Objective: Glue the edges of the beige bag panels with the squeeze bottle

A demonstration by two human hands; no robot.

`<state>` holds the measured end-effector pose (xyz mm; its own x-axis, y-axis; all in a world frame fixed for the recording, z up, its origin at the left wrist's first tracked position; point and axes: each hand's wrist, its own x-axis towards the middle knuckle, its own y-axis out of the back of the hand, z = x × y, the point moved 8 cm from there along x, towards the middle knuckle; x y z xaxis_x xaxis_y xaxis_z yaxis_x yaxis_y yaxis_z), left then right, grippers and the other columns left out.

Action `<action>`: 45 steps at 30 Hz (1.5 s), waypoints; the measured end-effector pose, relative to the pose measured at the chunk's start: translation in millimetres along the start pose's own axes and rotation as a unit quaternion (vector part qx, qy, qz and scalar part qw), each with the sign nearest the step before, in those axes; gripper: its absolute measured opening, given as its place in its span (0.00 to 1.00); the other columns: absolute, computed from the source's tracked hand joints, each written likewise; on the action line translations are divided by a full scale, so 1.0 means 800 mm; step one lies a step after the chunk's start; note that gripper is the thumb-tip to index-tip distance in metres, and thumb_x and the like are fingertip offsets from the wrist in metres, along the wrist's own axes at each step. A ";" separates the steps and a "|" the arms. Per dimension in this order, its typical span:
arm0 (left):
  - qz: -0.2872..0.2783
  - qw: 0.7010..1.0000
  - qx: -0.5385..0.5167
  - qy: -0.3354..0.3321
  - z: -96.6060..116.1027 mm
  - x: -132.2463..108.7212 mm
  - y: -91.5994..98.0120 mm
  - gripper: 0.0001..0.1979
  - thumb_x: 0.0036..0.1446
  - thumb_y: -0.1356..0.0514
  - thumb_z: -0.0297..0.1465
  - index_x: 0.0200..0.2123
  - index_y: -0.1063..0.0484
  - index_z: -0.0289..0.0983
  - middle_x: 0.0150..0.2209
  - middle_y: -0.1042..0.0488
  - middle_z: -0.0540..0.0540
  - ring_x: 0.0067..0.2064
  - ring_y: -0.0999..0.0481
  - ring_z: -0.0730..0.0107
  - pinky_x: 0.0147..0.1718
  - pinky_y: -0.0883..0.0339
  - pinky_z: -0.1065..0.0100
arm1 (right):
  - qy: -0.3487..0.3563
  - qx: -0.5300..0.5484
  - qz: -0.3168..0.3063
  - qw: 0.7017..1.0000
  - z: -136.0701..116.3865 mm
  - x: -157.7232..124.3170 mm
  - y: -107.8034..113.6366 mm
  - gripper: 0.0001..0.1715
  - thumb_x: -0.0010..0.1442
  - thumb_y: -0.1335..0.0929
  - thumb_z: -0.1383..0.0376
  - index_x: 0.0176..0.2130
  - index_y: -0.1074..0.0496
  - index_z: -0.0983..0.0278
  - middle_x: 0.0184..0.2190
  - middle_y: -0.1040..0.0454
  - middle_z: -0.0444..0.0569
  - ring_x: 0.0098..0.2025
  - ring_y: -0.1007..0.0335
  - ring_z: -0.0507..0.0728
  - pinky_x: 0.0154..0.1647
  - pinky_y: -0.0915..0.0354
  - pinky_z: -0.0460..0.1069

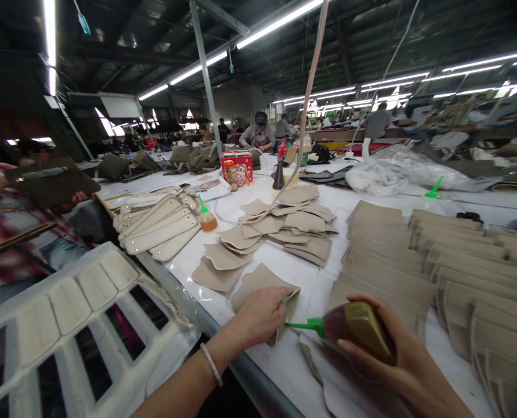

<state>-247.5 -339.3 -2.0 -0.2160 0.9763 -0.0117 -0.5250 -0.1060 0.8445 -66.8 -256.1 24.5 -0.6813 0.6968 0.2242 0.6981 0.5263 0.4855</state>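
Note:
My left hand [262, 313], with a bracelet at the wrist, is closed on a beige leather piece [258, 280] near the front edge of the white table. The piece is lifted and folded at its right side. Wrapped round a glue bottle [358, 328] of dark amber liquid is my right hand [393, 342]. The bottle lies on its side in the air, its green nozzle pointing left, close to the folded edge of the piece. Whether the tip touches it I cannot tell. Another beige piece [313, 360] lies below the nozzle.
Loose beige pieces [308, 220] lie ahead, and overlapping rows [458, 261] fill the right. Beige straps [162, 223] and a small green-tipped bottle [208, 220] stand back left. A slotted white rack [75, 313] is at the left, beside a person in a checked shirt. A hose hangs over the table.

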 end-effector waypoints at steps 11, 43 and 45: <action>0.008 1.000 0.001 0.009 -0.001 -0.003 0.001 0.23 0.63 0.54 0.28 0.58 0.33 0.39 0.58 0.30 0.48 0.57 0.30 0.63 0.59 0.40 0.63 | -0.029 0.028 -0.002 0.999 -0.005 -0.006 -0.006 0.31 0.53 0.29 0.48 0.51 0.37 0.58 0.42 0.26 0.44 0.42 0.27 0.60 0.42 0.32 0.49; 0.008 1.000 0.014 -0.004 0.001 -0.003 0.001 0.22 0.63 0.54 0.28 0.57 0.33 0.39 0.54 0.27 0.45 0.54 0.28 0.60 0.55 0.36 0.60 | -0.014 -0.020 0.036 0.999 -0.003 0.005 0.004 0.31 0.56 0.30 0.47 0.52 0.38 0.57 0.42 0.28 0.45 0.41 0.29 0.61 0.42 0.36 0.52; 0.007 1.000 0.012 -0.006 0.000 -0.002 -0.001 0.22 0.63 0.54 0.28 0.57 0.33 0.39 0.55 0.28 0.46 0.55 0.28 0.61 0.55 0.37 0.61 | -0.001 -0.004 -0.008 1.000 -0.002 0.005 -0.004 0.30 0.56 0.30 0.48 0.52 0.38 0.57 0.43 0.28 0.45 0.42 0.28 0.60 0.42 0.34 0.51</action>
<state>-246.7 -341.0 -2.2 -0.2138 0.9769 0.0069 -0.5020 -0.1159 0.8571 -72.2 -255.4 25.0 -0.6917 0.6892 0.2155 0.6858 0.5335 0.4951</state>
